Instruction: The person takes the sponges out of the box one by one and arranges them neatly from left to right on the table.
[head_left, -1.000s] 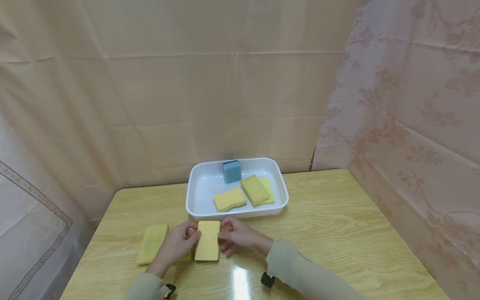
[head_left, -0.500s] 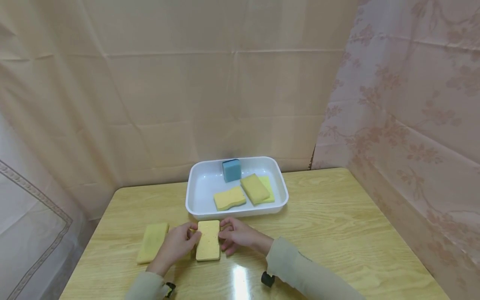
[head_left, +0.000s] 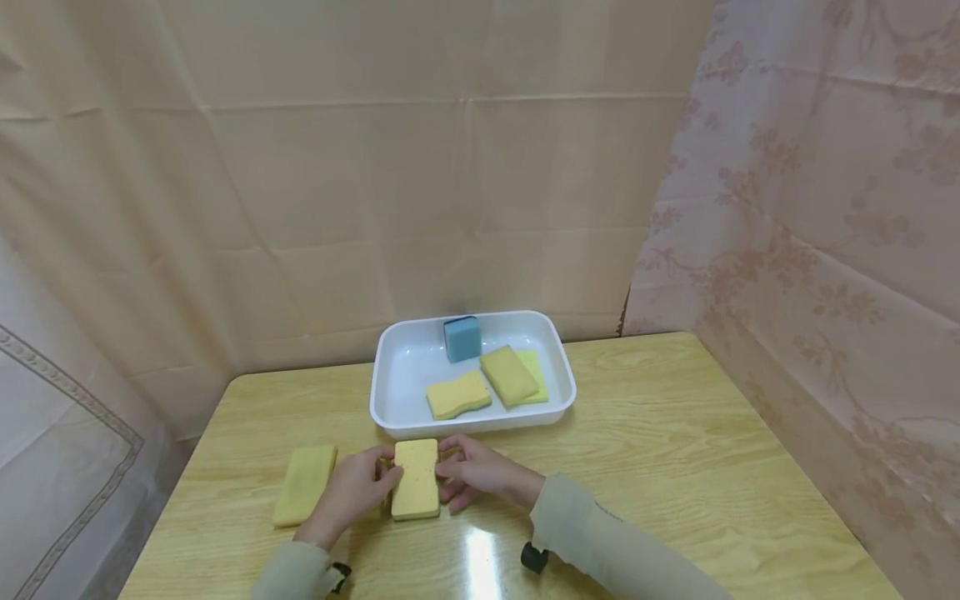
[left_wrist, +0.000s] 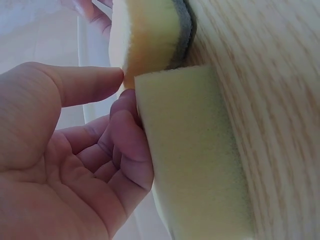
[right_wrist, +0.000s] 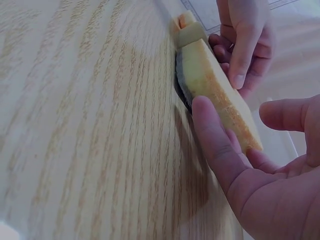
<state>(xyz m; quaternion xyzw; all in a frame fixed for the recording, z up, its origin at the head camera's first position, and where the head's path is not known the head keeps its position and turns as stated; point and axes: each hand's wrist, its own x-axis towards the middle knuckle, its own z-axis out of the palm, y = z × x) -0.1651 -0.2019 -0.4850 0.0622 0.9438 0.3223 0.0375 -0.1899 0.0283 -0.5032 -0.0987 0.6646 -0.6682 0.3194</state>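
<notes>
A yellow sponge (head_left: 415,477) with a grey scrub layer underneath lies on the wooden table, held between both hands. My left hand (head_left: 352,492) grips its left edge, thumb (left_wrist: 85,82) on the sponge (left_wrist: 150,35) and fingers curled against a second, paler sponge (left_wrist: 190,150) beside it. My right hand (head_left: 472,471) holds the right edge; its index finger (right_wrist: 215,140) lies along the side of the sponge (right_wrist: 215,85), thumb close above the end. The left hand (right_wrist: 245,40) shows on the far side.
A third yellow sponge (head_left: 303,483) lies to the left. Just behind the hands stands a white tray (head_left: 390,392) with a blue sponge (head_left: 461,337), two yellow sponges (head_left: 457,394) (head_left: 510,375) and a thin yellow piece (head_left: 536,371). Curtains wall the table.
Hardly anything differs; the held sponge and both hands have edged slightly toward the tray.
</notes>
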